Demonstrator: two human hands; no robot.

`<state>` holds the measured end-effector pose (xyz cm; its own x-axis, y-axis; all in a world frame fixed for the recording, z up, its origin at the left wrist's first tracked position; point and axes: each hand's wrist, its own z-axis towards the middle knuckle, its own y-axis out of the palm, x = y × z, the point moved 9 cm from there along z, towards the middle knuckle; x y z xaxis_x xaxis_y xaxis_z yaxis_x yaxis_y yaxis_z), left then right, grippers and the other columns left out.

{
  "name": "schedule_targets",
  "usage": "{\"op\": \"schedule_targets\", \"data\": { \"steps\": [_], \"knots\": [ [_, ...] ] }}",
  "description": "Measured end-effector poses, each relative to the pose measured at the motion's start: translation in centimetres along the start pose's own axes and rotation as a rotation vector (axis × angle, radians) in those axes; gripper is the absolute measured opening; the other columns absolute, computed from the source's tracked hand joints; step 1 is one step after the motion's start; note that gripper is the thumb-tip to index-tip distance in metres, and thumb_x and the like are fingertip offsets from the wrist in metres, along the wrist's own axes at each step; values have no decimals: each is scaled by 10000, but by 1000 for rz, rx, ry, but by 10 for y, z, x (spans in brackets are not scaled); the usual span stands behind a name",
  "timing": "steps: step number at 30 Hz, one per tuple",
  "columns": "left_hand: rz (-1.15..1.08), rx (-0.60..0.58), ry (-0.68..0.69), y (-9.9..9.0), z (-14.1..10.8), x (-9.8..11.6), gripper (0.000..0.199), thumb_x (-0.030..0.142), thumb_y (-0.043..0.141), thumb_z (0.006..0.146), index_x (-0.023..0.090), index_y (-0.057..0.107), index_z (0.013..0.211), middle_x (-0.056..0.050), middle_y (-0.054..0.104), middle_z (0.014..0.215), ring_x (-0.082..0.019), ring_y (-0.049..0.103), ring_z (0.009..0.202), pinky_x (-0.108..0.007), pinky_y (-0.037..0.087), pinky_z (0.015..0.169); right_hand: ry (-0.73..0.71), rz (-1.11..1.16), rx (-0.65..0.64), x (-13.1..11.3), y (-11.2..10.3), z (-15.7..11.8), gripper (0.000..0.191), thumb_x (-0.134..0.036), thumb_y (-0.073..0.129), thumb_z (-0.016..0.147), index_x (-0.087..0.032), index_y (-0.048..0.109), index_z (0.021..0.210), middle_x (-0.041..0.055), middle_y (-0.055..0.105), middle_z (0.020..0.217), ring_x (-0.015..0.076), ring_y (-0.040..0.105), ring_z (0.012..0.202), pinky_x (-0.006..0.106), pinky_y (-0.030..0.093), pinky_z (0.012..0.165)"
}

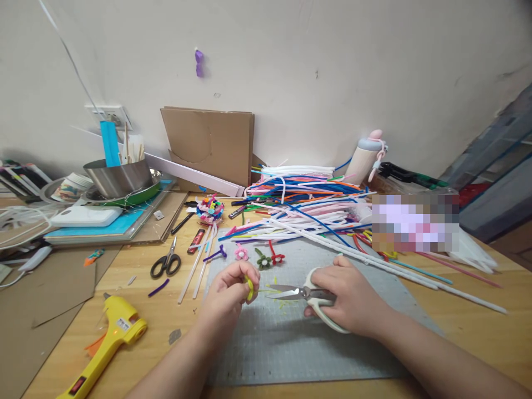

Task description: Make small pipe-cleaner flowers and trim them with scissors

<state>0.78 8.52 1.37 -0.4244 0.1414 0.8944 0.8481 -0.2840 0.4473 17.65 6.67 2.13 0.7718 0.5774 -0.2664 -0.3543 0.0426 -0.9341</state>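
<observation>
My left hand (233, 288) pinches a small looped yellow pipe cleaner (250, 289) above the grey cutting mat (257, 354). In my right hand (347, 293) are white-handled scissors (310, 293), their blades slightly apart and pointing left at the yellow piece. A thin yellow strand runs from it toward the blade tips. Yellow bits (284, 305) are scattered on the mat below. Just behind the hands lie small pipe cleaner flowers: a purple one (220, 253), a pink one (241, 252), a green one (263, 259) and a red one (277, 257).
Many coloured pipe cleaners (307, 194) are heaped at the back. Black scissors (167, 263) and a yellow glue gun (118, 327) lie at left. A metal bowl (120, 177), cardboard (208, 147) and a bottle (363, 158) stand near the wall.
</observation>
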Motion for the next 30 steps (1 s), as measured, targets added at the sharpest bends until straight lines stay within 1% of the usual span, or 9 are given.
{"op": "schedule_targets", "data": {
  "steps": [10, 13, 16, 18, 21, 23, 25, 27, 30],
  "knots": [
    [15, 10, 3, -4, 0, 0, 76, 117, 541, 619, 164, 578, 664, 11, 474, 658, -86, 359, 541, -256, 239, 515, 10, -1, -1, 4, -1, 1, 316, -449, 613, 752, -185, 467, 656, -29, 591, 634, 112, 470, 593, 299, 201, 657],
    [37, 90, 7, -15, 1, 3, 76, 129, 541, 624, 167, 574, 680, 8, 489, 670, -91, 373, 559, -246, 257, 520, 45, -15, 24, 13, -5, 2, 309, -453, 600, 765, -185, 490, 659, -25, 593, 632, 113, 463, 589, 293, 216, 655],
    [166, 170, -25, -23, 2, 2, 77, 158, 552, 647, 173, 572, 720, 15, 495, 661, -98, 413, 560, -248, 306, 549, 134, -44, 51, 31, -9, 3, 318, -467, 569, 778, -193, 499, 633, -17, 582, 594, 128, 447, 580, 285, 233, 633],
    [316, 118, -61, -18, 3, -1, 94, 164, 564, 666, 179, 568, 758, 18, 506, 667, -110, 456, 575, -257, 344, 583, 220, -57, 36, 46, -9, 2, 307, -485, 553, 781, -207, 530, 652, -10, 594, 605, 154, 465, 617, 280, 241, 615],
    [587, -91, -62, 3, 0, -2, 114, 156, 554, 703, 189, 582, 809, -8, 560, 751, -144, 515, 678, -274, 387, 647, 277, -68, -44, 61, -7, 0, 296, -511, 538, 779, -225, 571, 708, -4, 622, 656, 180, 492, 672, 281, 253, 609],
    [788, -222, -4, 16, -5, 3, 152, 139, 535, 724, 204, 607, 840, -29, 594, 844, -166, 528, 772, -293, 405, 708, 232, -65, -105, 62, -7, -1, 306, -528, 549, 764, -223, 579, 742, -3, 641, 716, 178, 512, 690, 289, 269, 634],
    [963, -304, 58, 23, -11, 11, 195, 111, 523, 727, 223, 621, 852, -28, 608, 886, -177, 529, 828, -316, 406, 771, 161, -55, -150, 60, -9, -2, 337, -551, 588, 725, -218, 581, 776, 0, 654, 792, 179, 540, 731, 299, 282, 673],
    [1083, -344, 86, 24, -16, 16, 213, 91, 512, 728, 232, 619, 847, -22, 607, 884, -181, 532, 849, -329, 402, 797, 105, -40, -191, 58, -9, -4, 364, -567, 631, 683, -219, 590, 782, 0, 657, 826, 184, 559, 774, 304, 288, 697],
    [1216, -372, 74, 22, -23, 16, 205, 83, 485, 741, 229, 607, 820, -17, 593, 858, -179, 538, 839, -318, 404, 772, 60, -3, -268, 54, -4, -8, 324, -555, 655, 675, -237, 621, 732, -15, 666, 777, 174, 569, 749, 291, 299, 678]
  ]
}}
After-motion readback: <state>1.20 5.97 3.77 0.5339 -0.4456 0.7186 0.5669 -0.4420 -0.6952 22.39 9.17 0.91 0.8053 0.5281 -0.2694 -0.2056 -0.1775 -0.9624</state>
